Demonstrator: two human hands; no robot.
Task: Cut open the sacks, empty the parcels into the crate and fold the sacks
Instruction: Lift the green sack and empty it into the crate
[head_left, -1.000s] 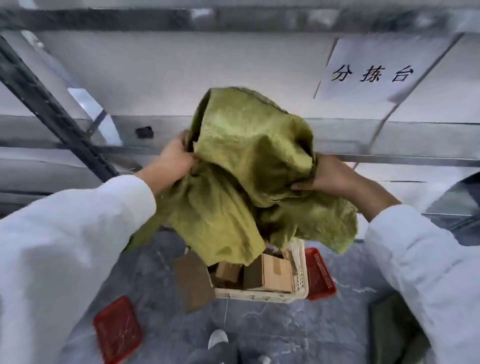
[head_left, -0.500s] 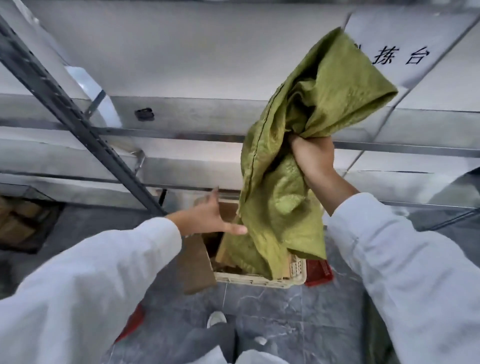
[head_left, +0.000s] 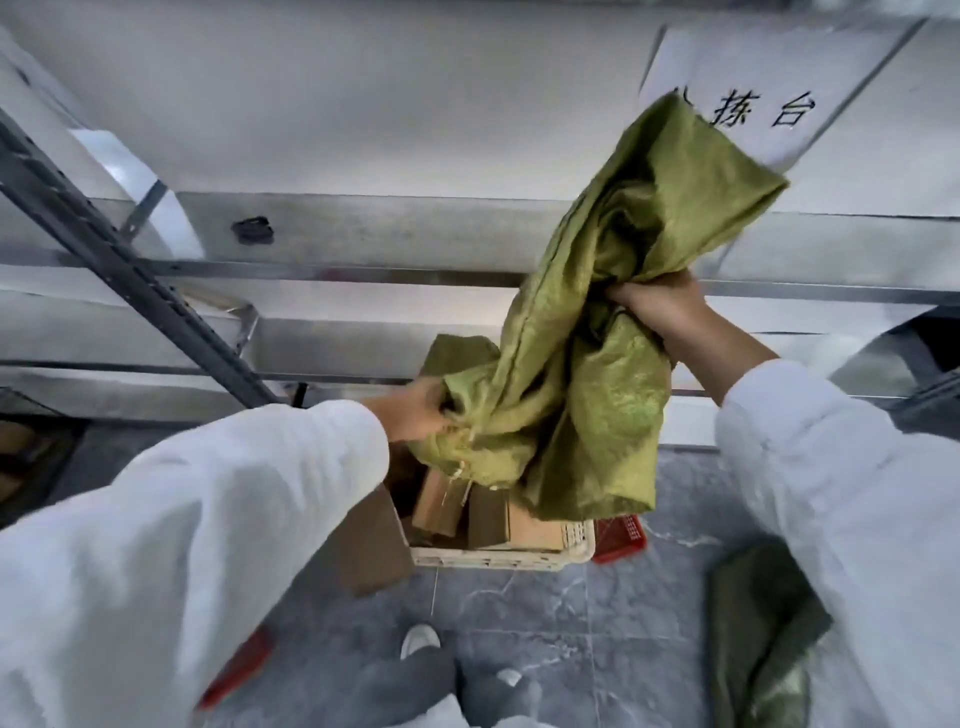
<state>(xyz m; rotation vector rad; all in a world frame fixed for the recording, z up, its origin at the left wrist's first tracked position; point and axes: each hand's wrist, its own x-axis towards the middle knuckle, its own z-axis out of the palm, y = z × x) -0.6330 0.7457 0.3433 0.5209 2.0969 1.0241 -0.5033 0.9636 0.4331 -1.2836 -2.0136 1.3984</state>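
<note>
A crumpled green woven sack (head_left: 602, 364) hangs in the air above a cream plastic crate (head_left: 519, 558) on the floor. My right hand (head_left: 660, 306) grips the sack high up, near its middle. My left hand (head_left: 421, 408) grips the sack's lower edge, just above the crate. Several brown cardboard parcels (head_left: 467, 512) lie inside the crate, partly hidden by the sack. A larger brown parcel (head_left: 363, 545) leans against the crate's left side.
A metal sorting bench (head_left: 363, 228) with a dark slanted strut (head_left: 130, 270) stands behind the crate. A red tray (head_left: 621, 538) lies right of the crate, another red tray (head_left: 236, 667) at lower left. A dark green sack (head_left: 763, 629) lies on the grey floor at right. My shoes (head_left: 421, 642) are below.
My left hand, which let go of the sack and hung open half a second ago, has taken hold of its lower edge. My right hand holds the sack raised.
</note>
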